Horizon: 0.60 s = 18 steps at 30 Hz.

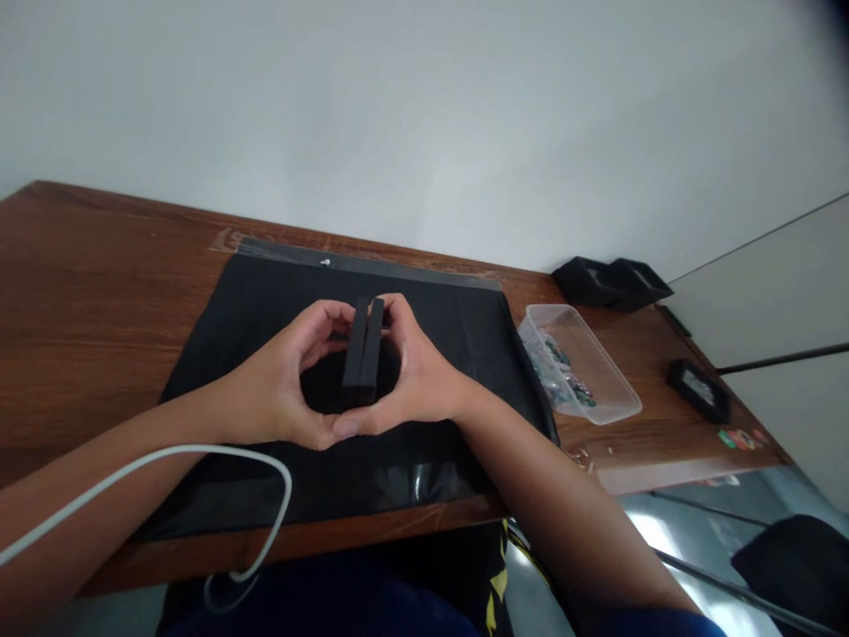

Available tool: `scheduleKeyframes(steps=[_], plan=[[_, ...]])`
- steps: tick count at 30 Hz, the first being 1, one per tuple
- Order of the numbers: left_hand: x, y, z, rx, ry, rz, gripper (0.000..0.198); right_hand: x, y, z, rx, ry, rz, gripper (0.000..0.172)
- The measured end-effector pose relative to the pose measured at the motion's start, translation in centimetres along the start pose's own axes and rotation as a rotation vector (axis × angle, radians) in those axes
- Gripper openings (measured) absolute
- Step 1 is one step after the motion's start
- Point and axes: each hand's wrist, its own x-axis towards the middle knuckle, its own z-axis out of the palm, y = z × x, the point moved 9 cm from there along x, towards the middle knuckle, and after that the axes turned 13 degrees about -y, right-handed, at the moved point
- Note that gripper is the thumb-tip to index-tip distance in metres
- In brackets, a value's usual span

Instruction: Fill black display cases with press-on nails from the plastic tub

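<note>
A small black box (362, 350) stands on edge between my hands, its two dark halves parted by a narrow gap that is wider at the far end. My left hand (305, 376) curls around its left side, the fingers reaching the far end. From the right, my right hand (411, 367) curls around it in the same way. Both thumbs meet at the near end, pressed together against the box. Beneath lies a black mat (451, 327), taped to the wooden table (119, 310). Inside the box nothing can be made out.
Right of the mat, a clear plastic container (616, 380) holds small bagged pieces. Black bins (610, 283) stand by the wall, and a black tray (698, 389) lies farther right. A white cable (232, 451) loops over my left forearm. A tiny white piece (325, 262) sits on the mat's far edge.
</note>
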Motion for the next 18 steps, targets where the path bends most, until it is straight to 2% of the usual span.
scheduleKeyframes(steps=[6,12,15,18], plan=[[-0.1,-0.2,-0.4,0.010,0.021,-0.017,0.087,-0.4,-0.8,-0.3,-0.045,0.064,0.040,0.113],[-0.4,-0.2,-2.6,0.048,0.140,-0.068,0.102,-0.6,-1.4,-1.0,-0.095,0.155,-0.013,0.112],[-0.5,0.1,-3.7,0.128,0.219,-0.044,0.088,-0.6,-1.7,-1.8,-0.224,0.185,-0.082,0.114],[-0.7,1.9,-4.8,0.332,0.321,0.044,0.069,-0.9,-2.7,-2.9,-0.485,0.216,-0.173,0.111]])
